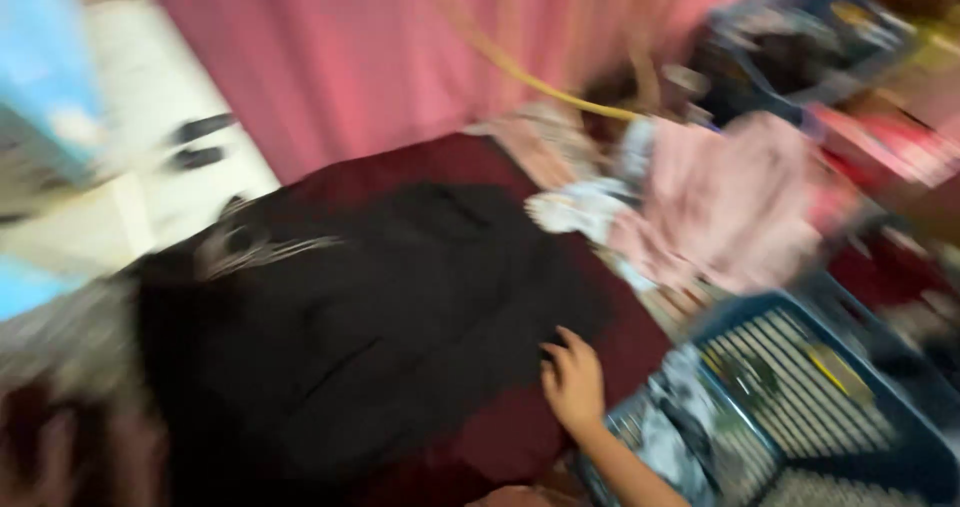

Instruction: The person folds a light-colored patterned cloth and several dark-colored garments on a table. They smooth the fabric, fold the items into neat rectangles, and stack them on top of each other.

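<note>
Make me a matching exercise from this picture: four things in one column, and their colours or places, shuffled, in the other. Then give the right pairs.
Things:
1. garment
2. curtain
3. basket
4. right hand

Descriptions:
A. blue, with a slatted wall, at the lower right
B. black, spread flat in the middle
C. pink, hanging along the top
D. resting at the edge of the black cloth, beside the basket

Pairs: 1-B, 2-C, 3-A, 4-D

The picture is blurred, so finer details cannot be told. The left hand is not clearly in view.
</note>
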